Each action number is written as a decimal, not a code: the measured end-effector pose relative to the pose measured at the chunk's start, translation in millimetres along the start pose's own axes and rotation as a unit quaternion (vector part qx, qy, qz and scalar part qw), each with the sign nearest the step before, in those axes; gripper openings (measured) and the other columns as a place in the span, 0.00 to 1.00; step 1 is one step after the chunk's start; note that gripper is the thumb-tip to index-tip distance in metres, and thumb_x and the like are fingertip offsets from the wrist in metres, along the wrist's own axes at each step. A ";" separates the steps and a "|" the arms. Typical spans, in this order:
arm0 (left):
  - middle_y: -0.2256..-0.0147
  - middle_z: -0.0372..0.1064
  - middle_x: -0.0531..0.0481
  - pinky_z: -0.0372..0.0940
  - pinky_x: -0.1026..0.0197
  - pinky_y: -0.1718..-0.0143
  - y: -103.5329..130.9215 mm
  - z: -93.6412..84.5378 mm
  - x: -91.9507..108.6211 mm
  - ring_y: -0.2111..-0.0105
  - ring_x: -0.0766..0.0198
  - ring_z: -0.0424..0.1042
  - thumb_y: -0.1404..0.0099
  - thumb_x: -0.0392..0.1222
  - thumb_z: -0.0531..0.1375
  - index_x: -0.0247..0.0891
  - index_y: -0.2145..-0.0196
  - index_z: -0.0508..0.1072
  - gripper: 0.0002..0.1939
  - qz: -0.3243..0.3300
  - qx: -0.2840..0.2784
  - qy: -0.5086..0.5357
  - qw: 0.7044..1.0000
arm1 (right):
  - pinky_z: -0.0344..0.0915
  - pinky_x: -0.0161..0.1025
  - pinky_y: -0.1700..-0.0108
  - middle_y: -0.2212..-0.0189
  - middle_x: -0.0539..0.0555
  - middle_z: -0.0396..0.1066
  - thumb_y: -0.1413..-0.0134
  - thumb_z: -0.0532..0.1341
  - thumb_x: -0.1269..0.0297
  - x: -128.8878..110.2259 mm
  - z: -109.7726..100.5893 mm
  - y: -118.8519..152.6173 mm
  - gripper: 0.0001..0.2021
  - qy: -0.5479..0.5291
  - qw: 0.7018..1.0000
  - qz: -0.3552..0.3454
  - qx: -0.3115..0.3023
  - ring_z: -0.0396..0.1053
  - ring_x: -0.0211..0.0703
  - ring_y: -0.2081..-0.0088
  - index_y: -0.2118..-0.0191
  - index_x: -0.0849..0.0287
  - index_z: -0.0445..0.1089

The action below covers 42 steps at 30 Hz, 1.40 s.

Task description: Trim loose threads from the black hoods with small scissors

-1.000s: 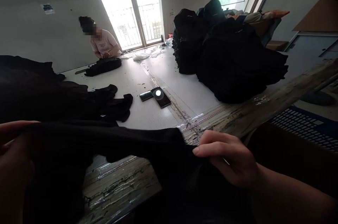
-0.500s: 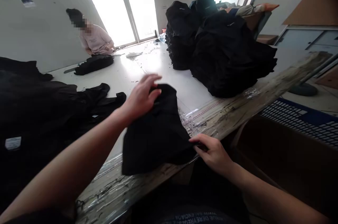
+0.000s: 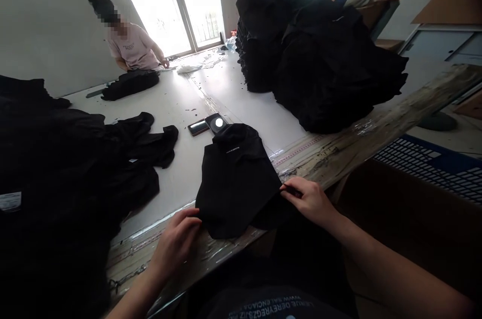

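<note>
A black garment [image 3: 241,183] with a small white print near its top lies before me, its lower part reaching the table's front edge. The fingers of my left hand [image 3: 178,236] are bent over its lower left edge, with the thumb hidden. On the other side, my right hand [image 3: 311,201] pinches its right edge between thumb and fingers. Something dark shows under those fingers, too unclear to name. Just beyond the garment's top lie a phone [image 3: 199,127] and a dark square object [image 3: 215,122] with a bright round spot.
Black garments [image 3: 56,158] are heaped on the left. Tall stacks of black garments [image 3: 324,68] stand at the back right. A person in a pink shirt [image 3: 133,48] sits across the table [image 3: 181,158]. Right of the worn, taped edge are a blue crate [image 3: 425,163] and a brown box.
My left hand has come down from the garment's top to its lower left edge, uncovering the print, the phone and the square object. My right hand stays on the right edge.
</note>
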<state>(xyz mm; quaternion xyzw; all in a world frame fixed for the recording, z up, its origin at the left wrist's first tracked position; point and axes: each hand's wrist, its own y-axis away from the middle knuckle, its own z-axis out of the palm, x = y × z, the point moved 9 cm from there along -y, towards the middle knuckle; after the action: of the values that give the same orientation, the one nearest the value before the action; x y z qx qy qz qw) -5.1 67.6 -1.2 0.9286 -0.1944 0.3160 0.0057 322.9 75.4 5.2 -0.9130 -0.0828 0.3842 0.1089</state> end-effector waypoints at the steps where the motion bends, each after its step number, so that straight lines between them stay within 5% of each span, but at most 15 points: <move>1: 0.61 0.74 0.45 0.69 0.53 0.58 -1.5 -1.9 -8.6 0.60 0.54 0.74 0.35 0.44 0.54 0.42 0.64 0.73 0.10 -0.051 0.025 0.029 0.998 | 0.66 0.38 0.66 0.72 0.53 0.73 0.45 0.59 0.61 7.5 0.7 -3.0 0.07 -0.003 0.999 0.041 -0.002 0.70 0.42 0.70 0.68 0.59 0.71; 3: 0.70 0.74 0.49 0.69 0.56 0.64 -1.9 -7.3 -22.4 0.68 0.57 0.75 0.34 0.48 0.53 0.41 0.65 0.72 0.12 -0.147 0.070 0.071 0.984 | 0.64 0.37 0.69 0.75 0.52 0.73 0.45 0.58 0.58 20.9 0.5 -6.9 0.10 0.013 0.994 0.112 0.002 0.69 0.42 0.73 0.69 0.58 0.71; 5: 0.70 0.74 0.49 0.69 0.56 0.64 -1.8 -12.2 -20.6 0.68 0.57 0.74 0.34 0.50 0.52 0.40 0.64 0.71 0.13 -0.165 0.088 0.089 0.978 | 0.62 0.36 0.70 0.76 0.51 0.72 0.46 0.57 0.56 28.4 -1.0 -9.7 0.11 0.045 0.988 0.150 0.009 0.68 0.41 0.74 0.71 0.57 0.69; 10: 0.52 0.69 0.44 0.65 0.51 0.50 5.0 5.5 26.5 0.50 0.52 0.67 0.42 0.47 0.63 0.42 0.55 0.72 0.17 0.051 -0.032 0.029 0.998 | 0.57 0.35 0.73 0.80 0.50 0.68 0.47 0.55 0.56 37.2 -2.5 -17.7 0.11 0.102 0.977 0.189 0.014 0.66 0.41 0.76 0.75 0.56 0.64; 13: 0.53 0.70 0.44 0.64 0.50 0.50 9.6 10.1 26.9 0.50 0.52 0.67 0.40 0.43 0.60 0.42 0.61 0.74 0.09 0.067 -0.012 0.022 0.997 | 0.54 0.35 0.74 0.83 0.49 0.64 0.50 0.56 0.58 39.0 -1.1 -24.6 0.12 0.113 0.975 0.192 0.000 0.63 0.40 0.79 0.79 0.56 0.60; 16: 0.66 0.74 0.47 0.68 0.56 0.60 3.9 4.7 -2.0 0.64 0.58 0.73 0.36 0.46 0.56 0.40 0.65 0.74 0.10 -0.068 0.061 0.130 0.987 | 0.53 0.35 0.75 0.85 0.48 0.62 0.53 0.56 0.58 38.8 -0.2 -29.6 0.12 0.122 0.974 0.190 -0.010 0.61 0.39 0.80 0.81 0.56 0.58; 19: 0.84 0.66 0.55 0.63 0.64 0.78 2.7 12.0 -37.0 0.83 0.65 0.66 0.37 0.55 0.56 0.38 0.61 0.72 0.18 -0.254 0.099 0.290 0.917 | 0.52 0.35 0.76 0.85 0.48 0.61 0.53 0.56 0.58 38.1 0.3 -30.9 0.12 0.128 0.973 0.189 -0.015 0.61 0.39 0.80 0.81 0.55 0.58; 23: 0.89 0.61 0.58 0.55 0.69 0.86 -2.2 26.2 -44.0 0.89 0.69 0.59 0.42 0.61 0.58 0.36 0.63 0.72 0.24 -0.330 0.070 0.392 0.856 | 0.53 0.36 0.75 0.85 0.49 0.63 0.53 0.56 0.58 36.7 1.4 -28.6 0.12 0.135 0.974 0.184 -0.015 0.62 0.41 0.79 0.81 0.55 0.58; 30: 0.76 0.70 0.53 0.65 0.64 0.77 -3.7 13.7 -35.9 0.78 0.64 0.69 0.41 0.62 0.56 0.36 0.67 0.74 0.24 -0.272 0.064 0.329 0.902 | 0.55 0.36 0.75 0.84 0.49 0.65 0.51 0.56 0.56 35.5 1.8 -21.9 0.11 0.136 0.975 0.177 -0.001 0.64 0.42 0.79 0.78 0.55 0.62; 35: 0.78 0.68 0.53 0.61 0.65 0.75 -11.7 1.7 -26.5 0.76 0.63 0.67 0.39 0.58 0.56 0.36 0.72 0.75 0.21 -0.226 0.053 0.222 0.947 | 0.57 0.36 0.73 0.82 0.50 0.67 0.50 0.56 0.55 36.3 2.1 -18.6 0.11 0.122 0.978 0.171 0.004 0.66 0.42 0.78 0.76 0.55 0.64; 42: 0.76 0.69 0.52 0.59 0.65 0.73 -23.1 6.4 -23.7 0.74 0.62 0.66 0.41 0.53 0.59 0.37 0.70 0.76 0.16 -0.213 0.015 0.188 0.959 | 0.58 0.36 0.73 0.81 0.50 0.69 0.49 0.56 0.56 35.8 1.1 -14.7 0.10 0.118 0.980 0.157 0.023 0.66 0.42 0.78 0.75 0.55 0.65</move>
<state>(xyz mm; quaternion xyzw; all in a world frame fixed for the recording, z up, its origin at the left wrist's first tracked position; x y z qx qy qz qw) -10.1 96.6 -17.7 0.8723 0.0171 0.4793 0.0955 345.9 98.2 -16.2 -0.9507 0.0840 0.2882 0.0776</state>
